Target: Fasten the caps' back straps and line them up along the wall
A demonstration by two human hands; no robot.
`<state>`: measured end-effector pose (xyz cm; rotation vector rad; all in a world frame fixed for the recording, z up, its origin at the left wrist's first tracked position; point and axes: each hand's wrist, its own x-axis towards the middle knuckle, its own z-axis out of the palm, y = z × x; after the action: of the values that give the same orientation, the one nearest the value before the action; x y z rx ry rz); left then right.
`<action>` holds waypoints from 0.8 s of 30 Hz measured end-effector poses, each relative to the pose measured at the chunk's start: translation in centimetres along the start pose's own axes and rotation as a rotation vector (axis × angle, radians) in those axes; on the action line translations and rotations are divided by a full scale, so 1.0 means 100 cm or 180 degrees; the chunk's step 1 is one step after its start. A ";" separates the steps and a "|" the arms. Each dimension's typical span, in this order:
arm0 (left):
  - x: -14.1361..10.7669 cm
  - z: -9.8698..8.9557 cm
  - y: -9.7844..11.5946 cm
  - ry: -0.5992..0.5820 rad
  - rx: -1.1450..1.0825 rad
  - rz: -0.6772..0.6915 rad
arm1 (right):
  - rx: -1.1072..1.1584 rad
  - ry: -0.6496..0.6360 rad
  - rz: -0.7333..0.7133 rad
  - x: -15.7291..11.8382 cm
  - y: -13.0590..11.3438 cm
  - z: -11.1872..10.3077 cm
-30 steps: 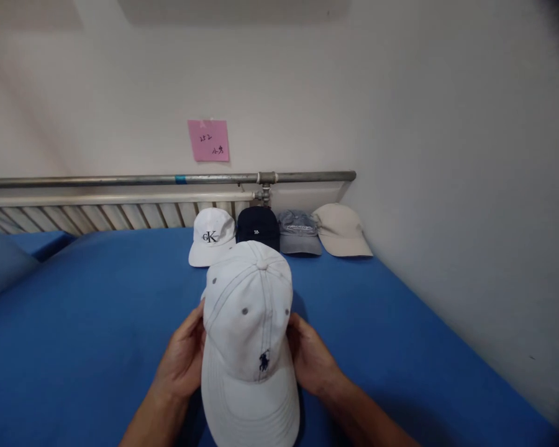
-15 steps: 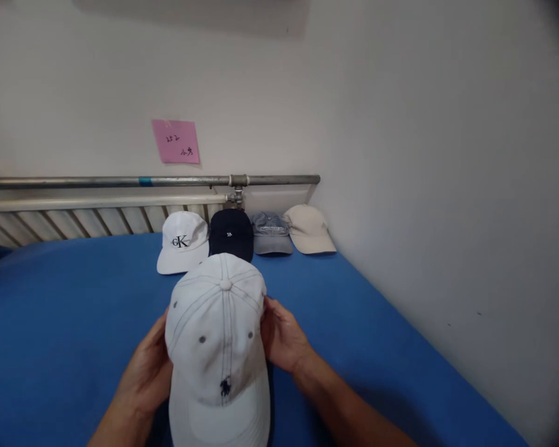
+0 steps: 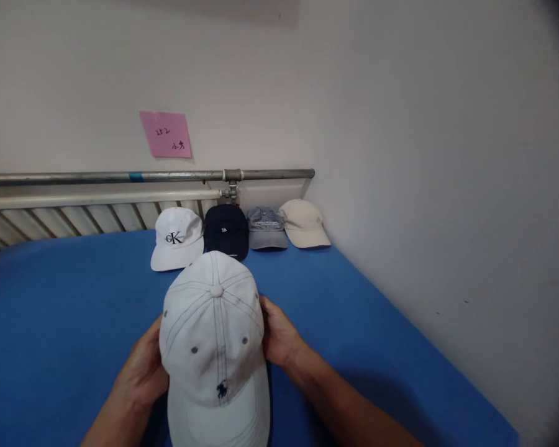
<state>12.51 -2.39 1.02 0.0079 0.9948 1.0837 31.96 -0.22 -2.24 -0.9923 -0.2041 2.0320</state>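
A white baseball cap [image 3: 214,347] with dark stitching and a small dark horse-rider emblem is held up in front of me, its brim toward me. My left hand [image 3: 144,366] grips its left side and my right hand [image 3: 280,335] its right side. The fingertips of both hands are hidden behind the cap. Beyond it, a row of caps lies on the blue surface: a white cap with black letters [image 3: 177,239], a black cap [image 3: 226,231], a grey-blue cap [image 3: 267,228] and a beige cap [image 3: 304,223].
The blue-covered surface [image 3: 65,310] meets a wall [image 3: 428,186] on the right. Behind the caps run a metal pipe [image 3: 181,177] with a valve [image 3: 233,191] and a ribbed radiator [image 3: 74,223]. A pink note [image 3: 166,135] is stuck on the back wall.
The view has shifted slightly, so the background caps and note appear further left and a little higher. Both hands keep hold of the white baseball cap, which has barely moved.
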 end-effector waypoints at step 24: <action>0.005 0.000 -0.003 -0.0180 0.0061 -0.0039 | 0.0206 -0.0098 -0.0254 0.009 -0.005 -0.015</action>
<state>12.73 -2.18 0.55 0.0476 0.9531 1.0572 33.02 0.45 -3.59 -0.8994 -0.1900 1.9697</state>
